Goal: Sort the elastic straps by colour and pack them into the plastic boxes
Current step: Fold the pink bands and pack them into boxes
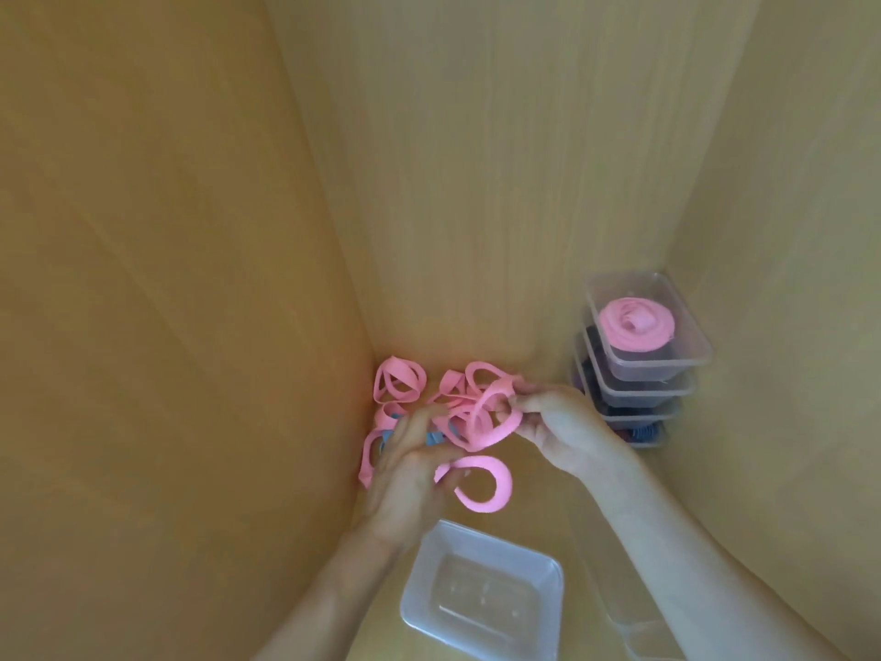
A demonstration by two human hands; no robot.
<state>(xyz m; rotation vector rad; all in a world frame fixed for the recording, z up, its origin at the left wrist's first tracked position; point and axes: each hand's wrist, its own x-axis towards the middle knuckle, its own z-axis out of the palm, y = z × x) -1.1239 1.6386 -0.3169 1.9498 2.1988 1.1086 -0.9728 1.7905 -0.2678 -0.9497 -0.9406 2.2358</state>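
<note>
A heap of pink elastic straps lies in the far left corner of the wooden surface, with a bit of blue strap showing underneath. My right hand pinches a curled pink strap lifted above the heap. My left hand is blurred; its fingers reach into the heap and pinch the end of another pink strap that curls below it. An empty clear plastic box sits near me between my forearms.
A stack of several clear plastic boxes stands at the right wall; the top one holds a coiled pink strap, the lower ones hold darker straps. A clear lid or box lies by my right forearm. Wooden walls close in on both sides.
</note>
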